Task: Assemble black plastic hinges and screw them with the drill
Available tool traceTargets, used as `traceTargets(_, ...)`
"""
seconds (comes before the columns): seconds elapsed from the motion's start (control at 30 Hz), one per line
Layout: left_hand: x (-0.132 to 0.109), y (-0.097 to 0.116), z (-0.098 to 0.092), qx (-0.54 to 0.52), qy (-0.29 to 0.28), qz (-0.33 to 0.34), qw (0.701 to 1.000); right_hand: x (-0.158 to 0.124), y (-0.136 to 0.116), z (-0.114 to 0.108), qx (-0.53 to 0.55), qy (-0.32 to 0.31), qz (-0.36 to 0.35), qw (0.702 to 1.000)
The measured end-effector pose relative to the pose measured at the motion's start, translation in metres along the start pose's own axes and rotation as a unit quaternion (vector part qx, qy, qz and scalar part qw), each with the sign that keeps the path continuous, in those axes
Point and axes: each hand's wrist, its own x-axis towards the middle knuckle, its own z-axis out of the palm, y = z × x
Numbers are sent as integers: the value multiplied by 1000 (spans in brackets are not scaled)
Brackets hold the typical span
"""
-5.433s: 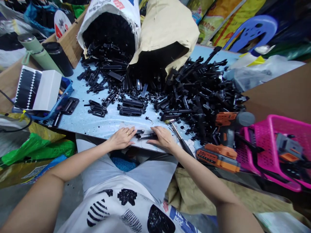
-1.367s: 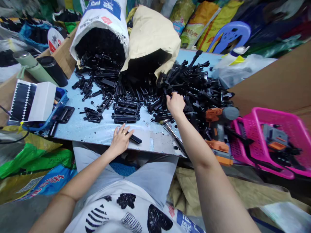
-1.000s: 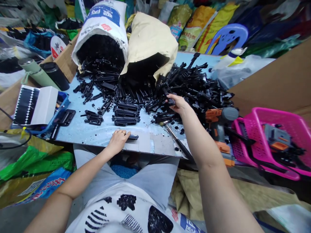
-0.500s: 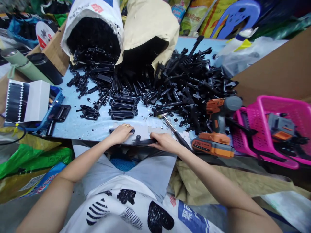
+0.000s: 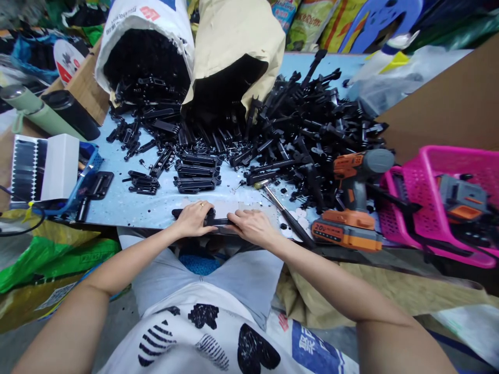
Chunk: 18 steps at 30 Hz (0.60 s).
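Note:
At the front edge of the blue table, my left hand [image 5: 196, 218] is closed on a black plastic arm piece [image 5: 177, 213], whose end pokes out on the left. My right hand [image 5: 251, 224] pinches a second black plastic piece [image 5: 222, 222], its left end brought up against my left fingers. Whether the two pieces are joined is hidden by my fingers. Under both hands lies a pale flat plate [image 5: 234, 206]. Just beyond, a neat stack of black arm pieces [image 5: 197, 173] rests on the table. A hammer [image 5: 286, 210] lies right of my right hand.
A cordless drill [image 5: 351, 202] stands at the right, beside a pink basket [image 5: 424, 208]. Behind is a large heap of black parts [image 5: 300, 124], spilling near a white sack [image 5: 152, 21] and a beige sack [image 5: 237, 31]. A blue basket [image 5: 83, 174] sits at the left.
My right hand has moved left, bringing its black piece up to my left hand. My left fingers now reach over the meeting point of the pieces.

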Motion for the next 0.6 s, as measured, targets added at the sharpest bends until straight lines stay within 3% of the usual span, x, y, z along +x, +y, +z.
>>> traceTargets(0.2, -7, -7, 10, -18, 69, 8, 997, 5, 0, -21, -14, 20, -22, 999)
traceTargets(0.37, -1, -3, 5, -31, 23, 20, 999, 12, 23, -9, 50, -5, -26, 998)
traceTargets(0.43, 8, -19, -6, -48, 45, 17, 998, 11, 24, -9, 126, 26, 0, 992)
traceTargets(0.47, 13, -35, -14, -55, 88, -21, 994, 10, 18, -12, 195, 57, 7, 979)
traceTargets(0.53, 23, -79, -35, -60, 209, -159, 963, 3, -9, -25, 396, 83, -54, 913)
traceTargets(0.57, 26, -105, -46, -47, 281, -254, 924, -1, -30, -33, 508, 68, -121, 850)
traceTargets(0.6, 29, -131, -57, -35, 314, -302, 899, -5, -54, -41, 603, 5, -230, 764)
